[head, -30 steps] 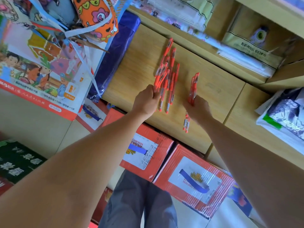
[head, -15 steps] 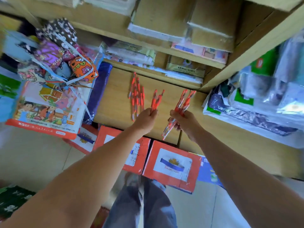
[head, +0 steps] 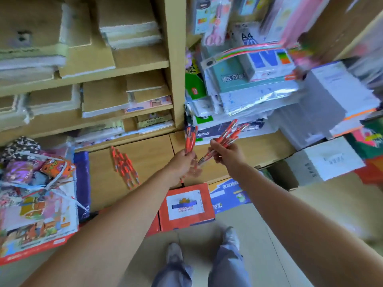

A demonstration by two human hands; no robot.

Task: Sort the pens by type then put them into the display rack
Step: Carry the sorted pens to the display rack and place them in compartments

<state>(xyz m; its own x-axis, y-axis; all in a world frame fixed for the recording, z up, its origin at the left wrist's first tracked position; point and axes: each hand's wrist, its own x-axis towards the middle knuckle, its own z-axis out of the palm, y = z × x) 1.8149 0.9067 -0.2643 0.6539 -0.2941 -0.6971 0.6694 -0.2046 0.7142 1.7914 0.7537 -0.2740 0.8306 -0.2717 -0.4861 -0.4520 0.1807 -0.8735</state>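
Here the left hand is curled round a small bunch of orange pens, their ends pointing up. Just beside it, the right hand grips a larger bunch of pens, fanned up and to the right. Both bunches are held in the air above the wooden counter. A loose group of orange pens lies on that counter, left of the hands. A red box sits on the floor below.

Both arms outstretched; left grip, right grip raised, fingers curled, close together.
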